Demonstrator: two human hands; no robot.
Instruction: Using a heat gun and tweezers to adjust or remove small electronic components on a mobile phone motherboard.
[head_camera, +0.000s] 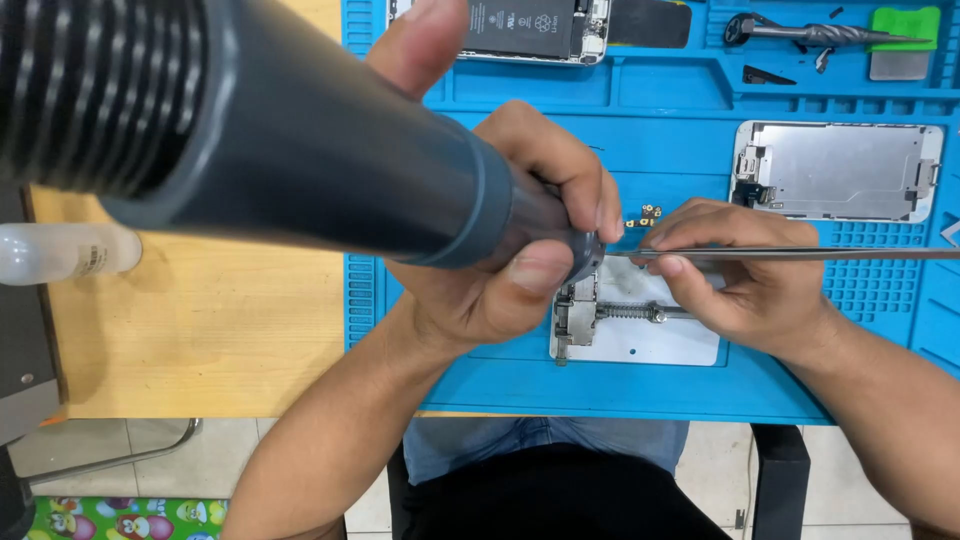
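My left hand (500, 250) grips the nozzle end of a large dark grey hot-air tool (300, 150), whose body runs up toward the camera at the upper left. Its tip points down at a small metal clamp fixture (630, 325) on the blue work mat (700, 390). My right hand (745, 290) holds long thin metal tweezers (800, 254) that lie level, their tip next to the nozzle. A tiny gold-coloured flex part (645, 215) lies on the mat just above my hands.
A phone screen assembly, metal back plate up (840, 170), lies at the right. An opened phone with its battery showing (530, 25) sits at the top. Small tools (820, 35) and a green pad (905, 25) lie top right. A white bottle (60, 252) lies on the wooden table at left.
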